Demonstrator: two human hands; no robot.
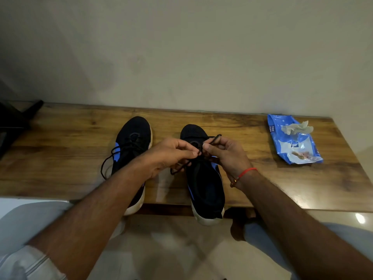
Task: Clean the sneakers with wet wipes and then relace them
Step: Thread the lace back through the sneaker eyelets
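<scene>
A black lace is being tied over the right-hand sneaker, pinched in both hands.

The lace (203, 147) is pinched between thumb and fingers of the left hand (169, 156) and the right hand (224, 154), a loop being held up by the right hand above the knot. Directly beneath the hands lies the right-hand sneaker (203, 178), its long axis running away from the person, toe toward the wall, heel overhanging the near edge of the wooden table (60, 158). The lace ends are judged to need pulling sideways, across that axis. Just beside it the left-hand sneaker (131, 142) lies parallel, loosely laced. Well apart to the right, a wipes packet (292, 146) carries a crumpled wipe (296, 127).
</scene>
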